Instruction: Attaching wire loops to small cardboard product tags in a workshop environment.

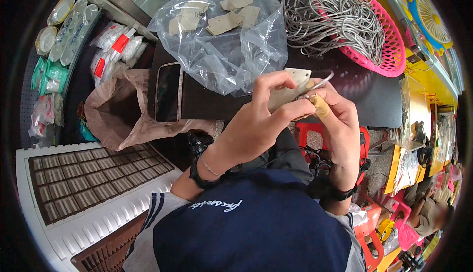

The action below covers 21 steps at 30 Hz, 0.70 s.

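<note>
Above the near edge of the dark table, my left hand [263, 116] pinches a beige flat piece [299, 76] with small holes near its end. My right hand [341, 116] is closed against the same piece's near right corner, its fingers on a thin grey cord [322, 80] that curves up in a loop. Yellowish tape or a cover wraps one right fingertip. Where the cord meets the piece is hidden by my fingers. Beyond my hands lies a clear plastic bag [212, 57] with several similar beige pieces [224, 23] in or on it.
A pink basket [394, 50] heaped with grey cords [335, 15] stands at the far right. A phone [168, 93] lies at the table's left, beside a brown sack [106, 109]. A white air cooler [54, 237] is lower left. Red stools [367, 222] and another person [433, 213] are at right.
</note>
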Tool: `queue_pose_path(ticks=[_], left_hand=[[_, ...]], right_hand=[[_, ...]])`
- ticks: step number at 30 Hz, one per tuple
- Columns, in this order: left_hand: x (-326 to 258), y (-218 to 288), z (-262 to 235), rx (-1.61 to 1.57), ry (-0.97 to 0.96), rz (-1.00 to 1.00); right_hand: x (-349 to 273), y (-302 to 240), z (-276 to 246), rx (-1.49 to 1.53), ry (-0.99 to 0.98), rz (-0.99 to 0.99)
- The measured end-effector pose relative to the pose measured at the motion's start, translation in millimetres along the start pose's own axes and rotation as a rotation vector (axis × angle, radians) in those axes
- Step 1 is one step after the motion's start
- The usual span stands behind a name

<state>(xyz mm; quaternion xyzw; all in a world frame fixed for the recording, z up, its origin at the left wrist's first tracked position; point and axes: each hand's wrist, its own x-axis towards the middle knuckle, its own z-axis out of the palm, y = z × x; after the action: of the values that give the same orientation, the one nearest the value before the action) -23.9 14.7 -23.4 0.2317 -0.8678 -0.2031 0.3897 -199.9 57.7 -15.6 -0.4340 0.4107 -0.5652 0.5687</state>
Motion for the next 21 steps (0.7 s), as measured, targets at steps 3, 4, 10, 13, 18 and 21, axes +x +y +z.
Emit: queue_pose_path(ticks=[3,4,10,13,18,21], left_hand=[[3,3,-3,-0.059,-0.065,-0.037],[3,3,-3,-0.057,-0.064,-0.038],[-6,-3,-8,-0.189,-0.338,-0.353],[-11,-10,-7,-0.180,-0.407,-0.306],[-7,-9,-5,-0.279,-0.322,-0.284],[-9,-14,-6,-0.359,-0.200,-0.273]], right_hand=[[-3,1,0,-0.105,0.044,-0.014],[-2,2,-2,-0.197,0.098,-0.069],[3,-32,-61,-0.689,0.779,-0.242],[3,-68,-89,-0.061,0.787,-0.550],[4,-66,-72,-0.100,0.727,-0.628],[3,-54,-54,-0.216,0.480,-0.606]])
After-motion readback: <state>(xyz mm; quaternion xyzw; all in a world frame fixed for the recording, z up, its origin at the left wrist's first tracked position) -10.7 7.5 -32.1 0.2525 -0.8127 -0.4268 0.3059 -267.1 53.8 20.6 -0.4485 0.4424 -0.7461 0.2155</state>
